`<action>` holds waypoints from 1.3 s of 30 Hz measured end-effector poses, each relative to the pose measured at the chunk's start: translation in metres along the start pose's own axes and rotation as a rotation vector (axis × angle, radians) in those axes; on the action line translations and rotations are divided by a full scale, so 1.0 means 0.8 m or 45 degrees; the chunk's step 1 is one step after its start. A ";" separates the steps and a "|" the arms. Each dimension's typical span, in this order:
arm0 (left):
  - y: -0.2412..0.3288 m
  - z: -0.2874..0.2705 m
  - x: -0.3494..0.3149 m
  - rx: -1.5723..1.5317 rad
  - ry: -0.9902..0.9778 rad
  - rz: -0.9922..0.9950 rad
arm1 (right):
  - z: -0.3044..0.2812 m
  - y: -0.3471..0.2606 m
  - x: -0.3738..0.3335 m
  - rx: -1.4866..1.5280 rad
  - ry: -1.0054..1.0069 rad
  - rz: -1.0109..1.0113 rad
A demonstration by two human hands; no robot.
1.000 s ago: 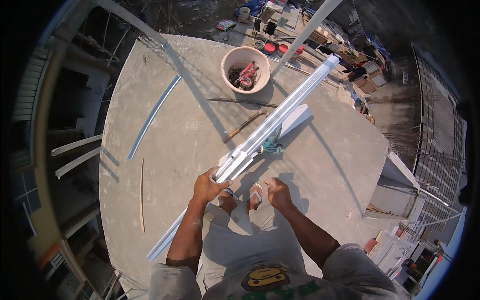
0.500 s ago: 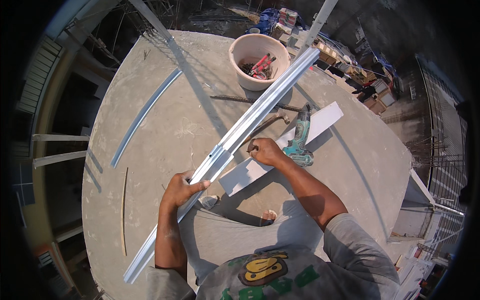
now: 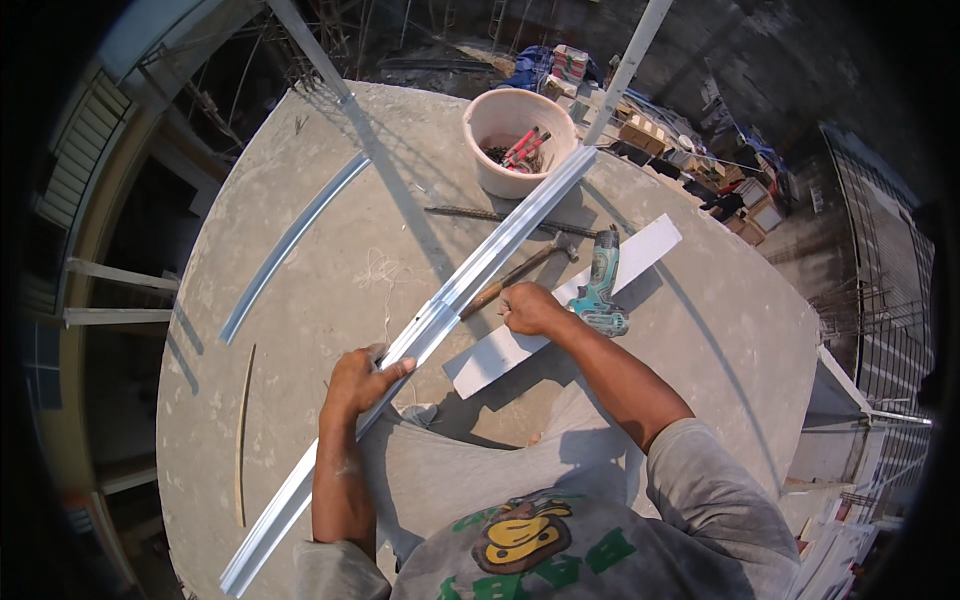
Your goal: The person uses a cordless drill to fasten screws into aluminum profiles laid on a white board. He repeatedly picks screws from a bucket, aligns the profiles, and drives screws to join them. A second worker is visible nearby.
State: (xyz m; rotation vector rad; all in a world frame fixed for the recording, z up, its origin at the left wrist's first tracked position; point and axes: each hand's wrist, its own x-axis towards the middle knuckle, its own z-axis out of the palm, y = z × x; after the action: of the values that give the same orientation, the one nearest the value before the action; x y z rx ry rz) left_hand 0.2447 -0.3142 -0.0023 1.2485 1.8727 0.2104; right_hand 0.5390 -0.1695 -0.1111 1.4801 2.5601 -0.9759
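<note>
Our left hand [image 3: 360,383] is gripping a long silvery metal channel [image 3: 437,318]. Near a brown wooden-handled hammer [image 3: 521,270], our right hand [image 3: 537,308] is curling its fingers; holding anything, we cannot tell.

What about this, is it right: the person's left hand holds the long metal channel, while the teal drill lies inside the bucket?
Not quite: the teal drill isn't inside the bucket; the head view shows it lying across the white board. The left hand does hold the long metal channel.
</note>
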 end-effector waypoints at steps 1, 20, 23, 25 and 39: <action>-0.001 0.000 -0.001 0.016 -0.001 -0.012 | 0.001 0.000 -0.001 -0.015 -0.007 -0.004; 0.004 -0.016 -0.018 -0.072 -0.062 0.049 | -0.011 -0.019 -0.001 -0.102 -0.044 -0.036; 0.004 -0.019 -0.018 -0.082 -0.057 0.095 | -0.014 -0.022 -0.005 -0.137 -0.050 -0.010; 0.003 -0.020 -0.017 -0.088 -0.030 0.142 | -0.017 -0.022 -0.007 -0.095 -0.033 -0.028; 0.006 -0.016 -0.015 -0.002 -0.041 0.068 | -0.022 -0.016 -0.020 -0.153 -0.012 -0.145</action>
State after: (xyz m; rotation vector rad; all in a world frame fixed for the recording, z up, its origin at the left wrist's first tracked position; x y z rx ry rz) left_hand 0.2403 -0.3178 0.0156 1.2943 1.8129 0.2190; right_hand 0.5423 -0.1772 -0.0851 1.3098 2.6694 -0.8210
